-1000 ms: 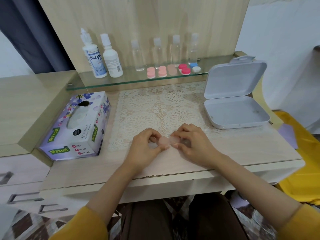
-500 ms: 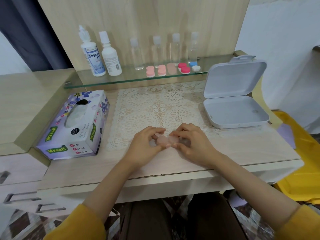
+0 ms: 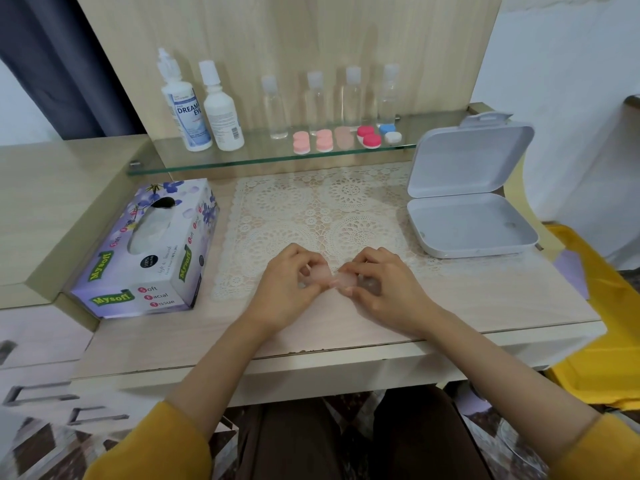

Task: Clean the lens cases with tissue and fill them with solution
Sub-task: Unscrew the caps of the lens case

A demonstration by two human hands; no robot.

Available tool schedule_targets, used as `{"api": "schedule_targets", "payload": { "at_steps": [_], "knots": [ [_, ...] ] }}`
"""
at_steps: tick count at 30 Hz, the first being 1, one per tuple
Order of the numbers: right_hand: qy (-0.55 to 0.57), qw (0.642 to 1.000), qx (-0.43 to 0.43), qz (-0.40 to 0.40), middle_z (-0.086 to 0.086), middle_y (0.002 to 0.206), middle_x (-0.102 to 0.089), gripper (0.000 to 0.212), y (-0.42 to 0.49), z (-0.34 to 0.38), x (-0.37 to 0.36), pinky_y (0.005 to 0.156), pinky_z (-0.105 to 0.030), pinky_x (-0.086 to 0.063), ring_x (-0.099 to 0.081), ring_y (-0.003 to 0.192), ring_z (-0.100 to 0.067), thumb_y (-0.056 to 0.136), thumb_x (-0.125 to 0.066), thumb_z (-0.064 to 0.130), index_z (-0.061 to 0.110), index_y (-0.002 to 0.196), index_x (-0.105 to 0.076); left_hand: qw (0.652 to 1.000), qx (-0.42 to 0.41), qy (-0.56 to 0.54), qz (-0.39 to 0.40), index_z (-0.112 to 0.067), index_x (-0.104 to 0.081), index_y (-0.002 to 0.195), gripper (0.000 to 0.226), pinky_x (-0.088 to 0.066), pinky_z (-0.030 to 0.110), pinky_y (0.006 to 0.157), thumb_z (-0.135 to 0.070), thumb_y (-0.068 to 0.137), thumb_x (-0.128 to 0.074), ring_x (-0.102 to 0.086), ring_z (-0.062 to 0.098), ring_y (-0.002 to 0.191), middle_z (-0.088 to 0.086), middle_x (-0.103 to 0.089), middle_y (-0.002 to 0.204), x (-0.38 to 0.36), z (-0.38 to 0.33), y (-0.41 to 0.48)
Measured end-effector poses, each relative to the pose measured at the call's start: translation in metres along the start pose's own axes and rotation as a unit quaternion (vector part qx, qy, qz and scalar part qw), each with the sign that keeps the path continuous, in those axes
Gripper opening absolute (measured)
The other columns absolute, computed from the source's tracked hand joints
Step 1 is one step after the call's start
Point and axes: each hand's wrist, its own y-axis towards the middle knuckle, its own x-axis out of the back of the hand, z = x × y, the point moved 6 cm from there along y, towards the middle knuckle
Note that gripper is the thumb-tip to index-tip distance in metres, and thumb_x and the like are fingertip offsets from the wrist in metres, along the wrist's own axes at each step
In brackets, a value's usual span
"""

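Observation:
A pale pink lens case [image 3: 331, 277] lies low over the front of the lace mat [image 3: 322, 216], held between both hands. My left hand [image 3: 284, 289] pinches its left cap, and my right hand [image 3: 384, 287] pinches its right cap. A purple tissue box [image 3: 149, 251] stands to the left of the mat. Two white solution bottles [image 3: 201, 109] stand on the glass shelf [image 3: 277, 161] at the back left. More lens cases sit on that shelf: two pink ones [image 3: 313, 142], a beige one [image 3: 344, 137], a red one [image 3: 369, 136] and a blue-and-white one [image 3: 390, 133].
Several small clear bottles [image 3: 332, 98] line the back of the shelf. An open white plastic box [image 3: 467, 202] stands at the right of the desk. A yellow cloth [image 3: 602, 306] lies past the desk's right edge. Drawer handles [image 3: 41, 393] show at the lower left.
Both hands stay on the pink lens case at the same spot; the fingers shift slightly on the caps. The view has tilted a little.

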Motion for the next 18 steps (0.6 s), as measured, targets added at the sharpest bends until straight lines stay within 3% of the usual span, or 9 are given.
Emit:
{"api": "schedule_targets", "payload": {
  "at_steps": [4, 10, 15, 18],
  "knots": [
    [-0.003, 1.000, -0.003, 0.007, 0.007, 0.088, -0.056, 0.030, 0.000, 0.000, -0.001, 0.079, -0.013, -0.027, -0.045, 0.082, -0.013, 0.076, -0.057, 0.032, 0.021, 0.101, -0.070, 0.999, 0.009, -0.017, -0.028, -0.020, -0.068, 0.094, 0.025, -0.037, 0.004, 0.071, -0.024, 0.071, -0.077, -0.052, 0.002, 0.077, -0.010, -0.055, 0.089, 0.018, 0.003, 0.002],
    [-0.001, 1.000, -0.006, 0.008, 0.005, 0.090, -0.058, 0.032, 0.000, 0.000, 0.000, 0.079, -0.011, -0.027, -0.047, 0.083, -0.015, 0.076, -0.057, 0.032, 0.019, 0.102, -0.070, 0.998, 0.052, 0.010, -0.018, -0.022, -0.068, 0.094, 0.032, -0.033, 0.004, 0.069, -0.019, 0.065, -0.081, -0.051, 0.001, 0.076, -0.020, -0.058, 0.084, 0.023, 0.024, -0.013],
    [0.000, 1.000, -0.005, 0.003, 0.006, 0.090, -0.058, 0.033, 0.001, 0.001, 0.000, 0.077, -0.019, -0.029, -0.048, 0.083, -0.016, 0.076, -0.058, 0.031, 0.018, 0.103, -0.070, 0.998, 0.051, 0.034, -0.002, -0.023, -0.068, 0.098, 0.039, -0.036, 0.013, 0.080, -0.027, 0.062, -0.082, -0.047, 0.002, 0.086, -0.019, -0.055, 0.089, 0.017, 0.026, -0.016],
    [0.006, 1.000, -0.004, -0.003, 0.008, 0.089, -0.056, 0.033, -0.001, 0.002, 0.001, 0.079, -0.024, -0.030, -0.049, 0.084, -0.017, 0.076, -0.059, 0.032, 0.018, 0.104, -0.070, 0.998, 0.045, 0.043, 0.010, -0.025, -0.066, 0.106, 0.045, -0.032, 0.007, 0.082, -0.031, 0.064, -0.081, -0.045, 0.006, 0.093, -0.015, -0.055, 0.093, 0.011, 0.019, -0.014]
  ]
}}
